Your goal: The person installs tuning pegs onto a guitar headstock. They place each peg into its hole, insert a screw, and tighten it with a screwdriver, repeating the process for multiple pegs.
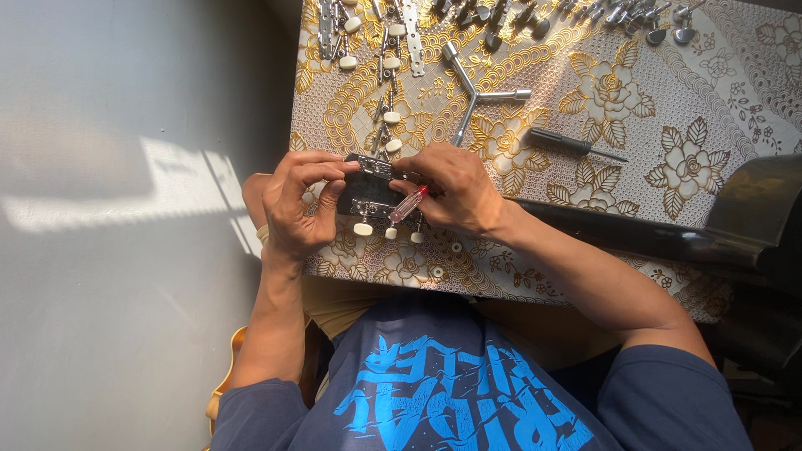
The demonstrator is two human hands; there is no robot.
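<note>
My left hand [296, 200] grips the end of a black guitar headstock [368, 190] that carries metal tuning machines with white knobs [362, 228]. Thumb and fingers pinch its upper left corner. My right hand [455, 190] rests on the headstock's right side and holds a small screwdriver with a clear red handle [408, 205], its handle pointing down towards me. The black guitar neck [618, 230] runs off to the right under my right forearm.
A gold floral cloth [652, 108] covers the table. On it lie a three-armed metal socket wrench [476, 96], a dark screwdriver [572, 144], strips of tuning machines [388, 50] and several loose tuners [585, 12] along the far edge. Grey floor [125, 209] lies left.
</note>
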